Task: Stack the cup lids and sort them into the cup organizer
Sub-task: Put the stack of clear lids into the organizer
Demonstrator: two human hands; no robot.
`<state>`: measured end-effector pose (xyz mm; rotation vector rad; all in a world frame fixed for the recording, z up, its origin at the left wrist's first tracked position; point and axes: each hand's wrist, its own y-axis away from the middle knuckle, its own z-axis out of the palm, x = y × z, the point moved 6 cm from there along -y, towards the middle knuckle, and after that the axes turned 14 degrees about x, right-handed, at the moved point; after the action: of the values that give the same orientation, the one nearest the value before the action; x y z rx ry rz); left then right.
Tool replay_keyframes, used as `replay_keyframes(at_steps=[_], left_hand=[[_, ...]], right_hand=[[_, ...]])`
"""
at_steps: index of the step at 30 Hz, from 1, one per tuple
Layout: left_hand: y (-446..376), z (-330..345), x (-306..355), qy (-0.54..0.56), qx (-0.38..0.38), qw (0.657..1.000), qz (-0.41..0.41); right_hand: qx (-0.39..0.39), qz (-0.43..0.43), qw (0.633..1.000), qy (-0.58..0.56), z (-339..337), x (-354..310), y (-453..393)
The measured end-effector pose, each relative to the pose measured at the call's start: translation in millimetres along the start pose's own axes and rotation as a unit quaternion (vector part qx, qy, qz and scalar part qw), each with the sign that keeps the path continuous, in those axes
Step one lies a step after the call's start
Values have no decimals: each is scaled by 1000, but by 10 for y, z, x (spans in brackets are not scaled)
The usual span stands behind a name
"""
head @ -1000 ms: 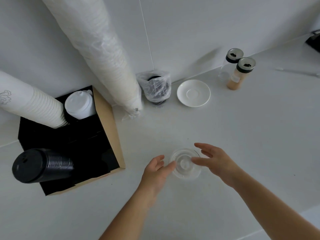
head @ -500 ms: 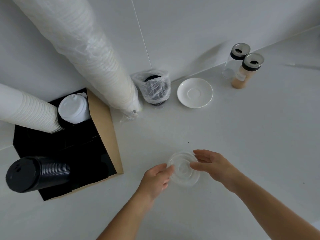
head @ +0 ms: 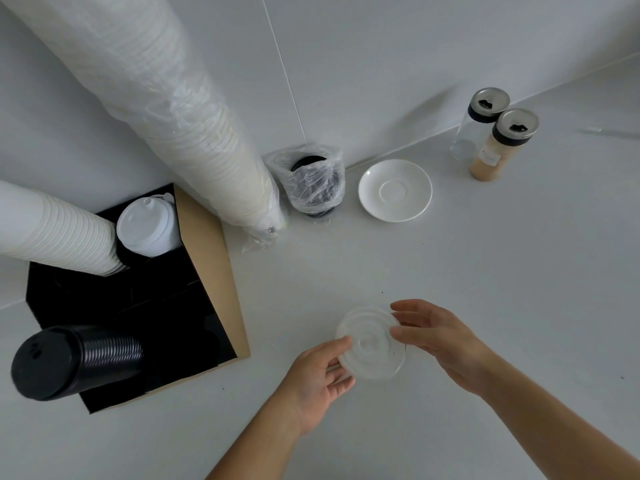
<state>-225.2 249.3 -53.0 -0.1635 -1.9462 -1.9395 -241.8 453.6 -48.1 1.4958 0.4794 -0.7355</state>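
A small stack of clear plastic cup lids (head: 370, 344) is held between both hands just above the white counter. My left hand (head: 317, 379) grips its left rim with thumb on top and fingers underneath. My right hand (head: 438, 341) pinches the right rim with its fingertips. The cup organizer (head: 204, 258), a black box with a brown side wall, stands to the left. It holds a stack of white lids (head: 147, 226), a stack of black lids (head: 69, 362) and a column of white paper cups (head: 59, 233).
A tall wrapped sleeve of white cups (head: 180, 116) leans from the wall beside the organizer. Behind it sit a plastic bag of black lids (head: 313, 183), a white saucer (head: 394, 190) and two shaker jars (head: 495, 140) by the wall.
Both hands closed onto the clear lids and lifted them slightly off the counter, with my left hand turning palm-up under the rim.
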Motion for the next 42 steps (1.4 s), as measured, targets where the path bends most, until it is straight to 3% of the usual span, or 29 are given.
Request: replay_keyframes(at_steps=[6, 23, 31, 36, 42], left_hand=[[71, 9, -6, 30, -40, 999, 8], [151, -132, 101, 15, -28, 996, 78], [351, -376, 248, 8, -64, 985, 159], [493, -599, 349, -24, -15, 979, 203], [656, -921, 512, 31, 20, 971, 236]], right_hand=[[-9, -28, 999, -16, 49, -116, 26], [34, -39, 998, -36, 287, -77, 248], [9, -47, 999, 11, 521, -205, 426], [-13, -49, 998, 29, 744, -347, 480], [-47, -60, 995, 64, 1164, -527, 543]])
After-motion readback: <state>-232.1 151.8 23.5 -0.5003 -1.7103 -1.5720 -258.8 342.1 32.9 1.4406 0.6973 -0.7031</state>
